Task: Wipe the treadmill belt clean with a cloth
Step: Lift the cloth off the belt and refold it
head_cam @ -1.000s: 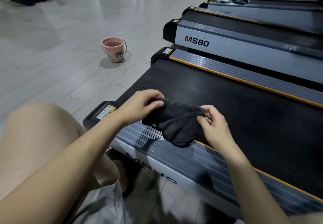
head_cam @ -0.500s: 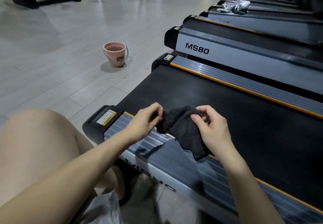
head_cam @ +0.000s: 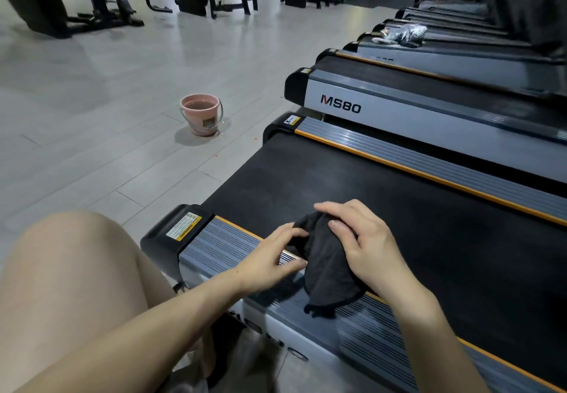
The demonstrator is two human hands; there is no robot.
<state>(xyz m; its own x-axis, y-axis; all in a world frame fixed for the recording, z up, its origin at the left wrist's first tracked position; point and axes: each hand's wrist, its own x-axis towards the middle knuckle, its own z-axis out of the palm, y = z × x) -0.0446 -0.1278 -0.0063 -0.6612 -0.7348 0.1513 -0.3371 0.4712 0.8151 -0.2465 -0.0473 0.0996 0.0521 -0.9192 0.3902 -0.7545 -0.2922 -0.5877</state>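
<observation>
A dark cloth (head_cam: pixel 326 266) hangs over the near grey side rail (head_cam: pixel 227 246) of the treadmill, at the edge of the black belt (head_cam: pixel 383 196). My right hand (head_cam: pixel 365 245) lies over the cloth's top and grips it, fingers curled into the fabric. My left hand (head_cam: pixel 273 257) is blurred at the cloth's left edge, its fingertips pinching the fabric near the top. The cloth's lower corner droops onto the rail.
A pink bucket (head_cam: pixel 202 114) holding water stands on the grey tile floor to the left. More treadmills marked MS80 (head_cam: pixel 429 122) line up behind; one far belt carries a plastic bag (head_cam: pixel 405 34). My bare knee (head_cam: pixel 70 270) is at lower left. Gym machines stand at the back.
Both hands have lowered the cloth toward the rail and belt edge. My right hand has shifted from the cloth's right end to on top of it.
</observation>
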